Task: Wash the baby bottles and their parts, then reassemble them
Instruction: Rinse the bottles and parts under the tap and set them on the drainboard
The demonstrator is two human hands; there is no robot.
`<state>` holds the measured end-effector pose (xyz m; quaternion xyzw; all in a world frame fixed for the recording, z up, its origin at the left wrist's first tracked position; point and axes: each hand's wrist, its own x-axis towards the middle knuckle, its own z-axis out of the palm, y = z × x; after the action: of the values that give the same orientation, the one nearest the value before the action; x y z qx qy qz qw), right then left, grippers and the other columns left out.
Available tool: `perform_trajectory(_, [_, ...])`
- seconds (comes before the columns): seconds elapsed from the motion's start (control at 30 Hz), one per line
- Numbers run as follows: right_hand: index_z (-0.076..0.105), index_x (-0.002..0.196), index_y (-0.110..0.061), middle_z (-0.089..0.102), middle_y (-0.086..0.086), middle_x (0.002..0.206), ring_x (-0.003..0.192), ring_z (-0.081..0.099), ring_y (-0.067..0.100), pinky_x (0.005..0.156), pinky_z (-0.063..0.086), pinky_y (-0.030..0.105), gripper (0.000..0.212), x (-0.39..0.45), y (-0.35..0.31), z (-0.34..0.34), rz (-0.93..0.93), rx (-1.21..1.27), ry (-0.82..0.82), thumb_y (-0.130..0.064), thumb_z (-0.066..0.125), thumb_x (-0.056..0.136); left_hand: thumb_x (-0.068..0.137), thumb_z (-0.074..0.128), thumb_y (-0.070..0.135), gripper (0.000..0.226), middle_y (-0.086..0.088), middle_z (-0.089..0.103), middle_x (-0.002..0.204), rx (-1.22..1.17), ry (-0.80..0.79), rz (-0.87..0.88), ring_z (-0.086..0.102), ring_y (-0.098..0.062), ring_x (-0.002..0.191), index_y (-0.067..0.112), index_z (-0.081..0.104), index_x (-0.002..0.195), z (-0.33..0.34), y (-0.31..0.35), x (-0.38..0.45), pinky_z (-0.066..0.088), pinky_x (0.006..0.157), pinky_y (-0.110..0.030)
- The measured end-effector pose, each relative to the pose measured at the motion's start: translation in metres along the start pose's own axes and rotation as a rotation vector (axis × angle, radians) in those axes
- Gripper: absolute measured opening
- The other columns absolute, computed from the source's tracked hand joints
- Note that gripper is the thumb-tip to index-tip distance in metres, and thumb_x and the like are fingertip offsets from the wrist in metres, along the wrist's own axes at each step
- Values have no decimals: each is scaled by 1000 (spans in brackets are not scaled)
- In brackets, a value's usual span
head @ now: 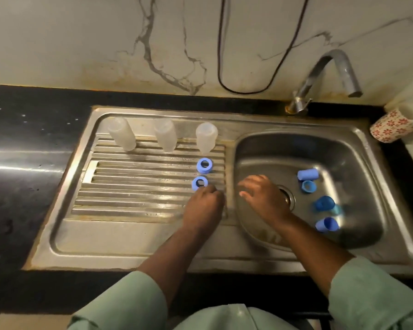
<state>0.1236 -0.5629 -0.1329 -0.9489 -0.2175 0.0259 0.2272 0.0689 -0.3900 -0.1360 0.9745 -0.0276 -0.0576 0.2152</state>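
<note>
Three clear bottle bodies (163, 136) stand upside down along the back of the ribbed drainboard (134, 186). Two blue screw rings lie on the ribs, one (204, 165) behind the other (199, 182). My left hand (204, 202) rests on the drainboard with its fingertips at the nearer ring; what the fingers hold is hidden. My right hand (264, 195) hovers over the basin's left side, fingers spread and empty. In the basin (358, 167) lie several blue caps (308, 174) and a ring (309, 186).
A curved steel tap (329, 75) rises behind the basin. A flower-patterned cup (389, 126) stands on the black counter (29, 139) at the right. A black cable (246, 92) hangs on the marble wall. The drain (287, 195) sits beside my right hand.
</note>
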Motion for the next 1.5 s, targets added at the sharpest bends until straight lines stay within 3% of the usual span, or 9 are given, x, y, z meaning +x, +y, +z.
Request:
perform_trajectory(0.33, [72,98,-21,69,8,103,97,63,33,73,44,32,16,-17,208,-57,496,-99,-170,-19,61,86,94,55,15,30,-11,59,122,-96,-325,55,58,-34,114,14,65,123,87,133,106,50,91,-42])
perform_trajectory(0.53, [63,119,-20,60,9,122,106,60,30,84,49,37,30,8,299,-36,385,-238,-522,-19,56,90,94,58,18,35,-14,60,129,-82,-527,-123,58,-35,119,16,66,128,144,167,168,49,98,-37])
perform_trajectory(0.77, [62,116,-10,64,13,113,100,60,30,79,50,37,27,12,318,-8,343,-250,-549,-15,49,93,98,61,26,32,-9,62,131,-171,-316,-311,59,-29,119,17,66,128,156,164,203,48,97,-34])
perform_trajectory(0.87, [59,121,-13,66,4,101,87,62,18,68,46,26,34,14,310,-14,505,22,-445,-29,55,91,98,59,32,20,-5,67,114,-230,70,-332,65,-27,101,21,71,108,131,170,220,51,81,-33])
perform_trajectory(0.97, [61,85,-7,63,8,87,83,63,22,72,49,35,12,24,284,-24,676,511,-354,-16,57,92,96,63,39,32,-3,55,127,-480,462,-220,59,-17,102,21,61,122,87,187,246,53,79,-29])
perform_trajectory(1.07, [54,86,-4,61,22,91,80,65,30,77,55,43,8,31,260,-33,881,1046,-280,-6,53,93,93,67,44,54,-7,54,137,-513,352,-150,58,-20,115,15,57,136,60,201,281,54,89,-32])
perform_trajectory(1.17, [52,95,-1,60,28,96,81,65,33,77,55,39,4,38,241,-45,937,1353,-195,-5,53,94,94,68,34,35,-8,67,119,-521,254,-241,64,-27,110,13,67,123,40,208,304,54,92,-41])
perform_trajectory(1.33, [50,85,-4,56,24,101,96,59,34,78,55,32,11,44,219,-46,930,1510,13,3,57,90,90,72,12,5,2,68,80,-682,352,-375,65,-16,76,16,70,91,27,194,306,56,75,-28])
perform_trajectory(1.5, [52,124,-4,60,19,112,100,61,30,88,53,39,41,45,212,-42,882,1646,77,8,60,86,94,67,11,21,-15,71,88,-879,199,-585,73,-34,84,17,61,75,29,182,306,58,60,-35])
